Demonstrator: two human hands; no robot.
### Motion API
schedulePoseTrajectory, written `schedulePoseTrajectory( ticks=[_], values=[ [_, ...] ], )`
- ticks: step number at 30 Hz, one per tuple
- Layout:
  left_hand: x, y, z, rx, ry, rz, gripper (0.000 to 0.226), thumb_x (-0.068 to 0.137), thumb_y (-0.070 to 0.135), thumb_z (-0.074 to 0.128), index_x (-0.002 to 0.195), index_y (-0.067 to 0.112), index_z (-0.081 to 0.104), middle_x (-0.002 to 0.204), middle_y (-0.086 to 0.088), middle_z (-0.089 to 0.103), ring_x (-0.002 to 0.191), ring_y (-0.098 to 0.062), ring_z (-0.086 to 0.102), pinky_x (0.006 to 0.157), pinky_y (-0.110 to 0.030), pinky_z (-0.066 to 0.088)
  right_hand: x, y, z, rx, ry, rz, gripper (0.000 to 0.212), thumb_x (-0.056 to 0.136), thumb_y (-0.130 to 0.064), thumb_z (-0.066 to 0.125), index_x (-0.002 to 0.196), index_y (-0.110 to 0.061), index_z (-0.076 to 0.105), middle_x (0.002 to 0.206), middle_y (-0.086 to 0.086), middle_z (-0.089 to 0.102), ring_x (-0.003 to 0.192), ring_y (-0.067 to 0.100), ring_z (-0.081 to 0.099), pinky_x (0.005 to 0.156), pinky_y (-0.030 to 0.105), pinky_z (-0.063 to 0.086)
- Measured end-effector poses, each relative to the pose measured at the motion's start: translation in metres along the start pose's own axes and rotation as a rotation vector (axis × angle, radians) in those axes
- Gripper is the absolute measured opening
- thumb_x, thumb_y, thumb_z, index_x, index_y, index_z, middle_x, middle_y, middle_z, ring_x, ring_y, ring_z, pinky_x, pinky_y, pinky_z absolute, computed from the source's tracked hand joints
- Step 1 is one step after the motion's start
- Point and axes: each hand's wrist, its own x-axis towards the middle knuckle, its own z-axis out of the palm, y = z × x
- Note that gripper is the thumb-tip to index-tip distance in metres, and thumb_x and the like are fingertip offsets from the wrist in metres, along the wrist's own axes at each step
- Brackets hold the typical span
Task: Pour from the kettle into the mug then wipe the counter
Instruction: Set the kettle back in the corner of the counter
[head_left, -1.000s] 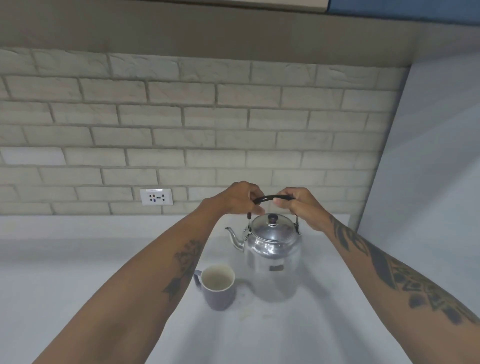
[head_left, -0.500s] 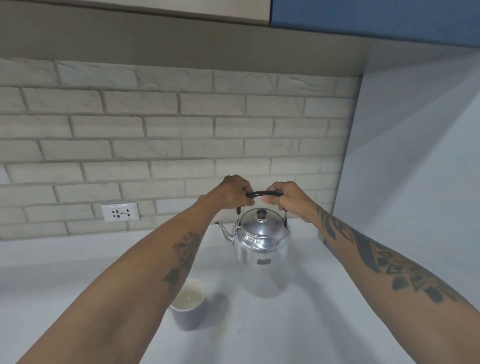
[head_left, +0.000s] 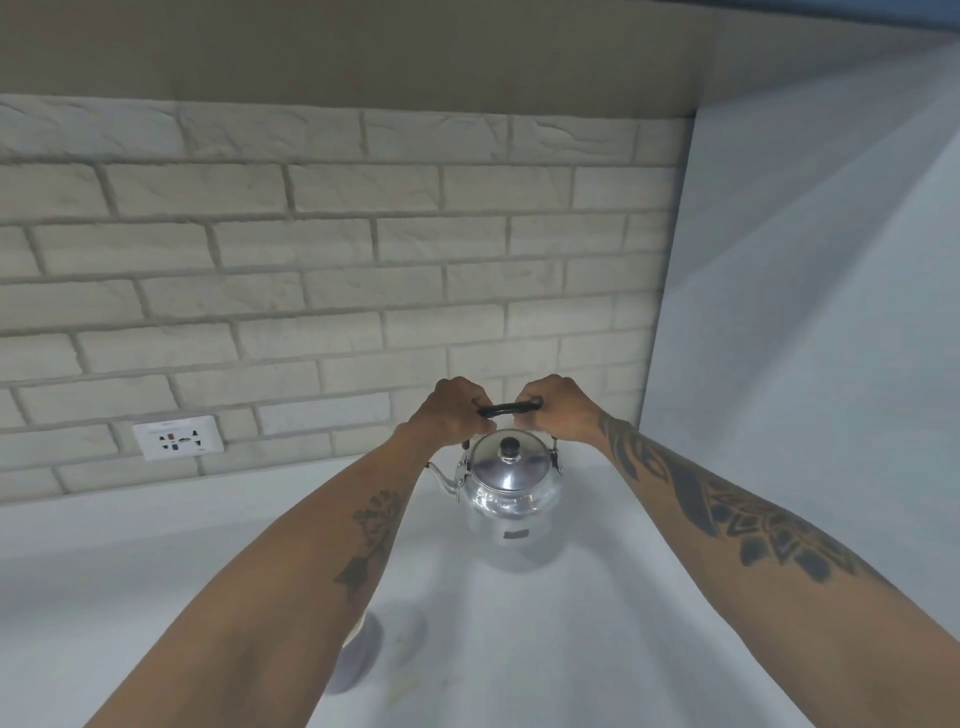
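From where I watched, the mug (head_left: 358, 657) sat near the counter's (head_left: 571, 649) front edge, mostly hidden under the left forearm. The left hand (head_left: 452, 413) was clenched around the kettle's black handle (head_left: 506, 409), and the right hand (head_left: 561, 405) gripped its other end. The kettle (head_left: 511, 493) hung upright toward the back edge, spout pointing left (well apart from the mug). I judged the spout should be carried over the mug first, then tipped slowly.
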Motion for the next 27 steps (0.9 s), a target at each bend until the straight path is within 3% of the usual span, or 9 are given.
schedulePoseTrajectory(
  ticks=[4,7,9,13,18,27],
  values=[
    [0.012,-0.012,0.016,0.014,-0.002,-0.023,0.014,0.075,0.012,0.079,0.088,0.012,0.074,0.074,0.002,0.063,0.066,-0.02,0.063,0.057,-0.021,0.048,0.014,0.017,0.013,-0.028,-0.027,0.012,0.012,0.078,-0.01,0.072,0.09,-0.006,0.071,0.07,-0.006,0.056,0.067,0.014,0.054,0.044,0.008,0.038],
    [0.021,-0.023,0.028,0.033,-0.006,-0.05,0.014,0.074,0.014,0.079,0.087,0.015,0.075,0.082,-0.005,0.069,0.068,-0.023,0.066,0.064,-0.031,0.057,0.023,0.029,0.025,-0.038,-0.055,0.037,0.011,0.078,-0.009,0.072,0.089,-0.008,0.07,0.068,-0.008,0.055,0.062,0.011,0.053,0.051,0.016,0.038],
    [0.026,-0.029,0.037,0.055,-0.014,-0.065,0.013,0.074,0.017,0.078,0.087,0.017,0.075,0.084,-0.006,0.071,0.071,-0.024,0.068,0.07,-0.034,0.059,0.029,0.038,0.032,-0.045,-0.08,0.049,0.008,0.077,-0.009,0.071,0.081,-0.014,0.067,0.066,-0.008,0.054,0.06,0.009,0.052,0.051,0.017,0.037],
    [0.034,-0.042,0.051,0.084,-0.043,-0.08,0.011,0.074,0.018,0.076,0.084,0.016,0.074,0.082,-0.007,0.071,0.076,-0.026,0.069,0.07,-0.033,0.057,0.04,0.05,0.047,-0.087,-0.121,0.061,0.027,0.076,-0.011,0.071,0.062,-0.028,0.055,0.065,-0.008,0.054,0.067,0.015,0.054,0.052,0.018,0.035],
    [0.044,-0.059,0.063,0.059,-0.057,-0.109,0.007,0.075,0.015,0.076,0.081,0.017,0.073,0.081,-0.01,0.073,0.066,-0.025,0.071,0.069,-0.036,0.059,0.054,0.064,0.064,-0.094,-0.15,0.053,0.01,0.076,-0.013,0.07,0.076,-0.02,0.064,0.069,-0.003,0.057,0.07,0.018,0.057,0.054,0.021,0.037],
    [0.054,-0.075,0.074,0.08,-0.04,-0.106,0.006,0.077,0.016,0.069,0.082,0.014,0.072,0.078,-0.009,0.071,0.068,-0.028,0.069,0.066,-0.039,0.059,0.065,0.076,0.081,-0.065,-0.123,0.054,0.009,0.075,-0.012,0.062,0.07,-0.019,0.061,0.065,-0.002,0.057,0.068,0.02,0.054,0.056,0.027,0.039]
  ],
)
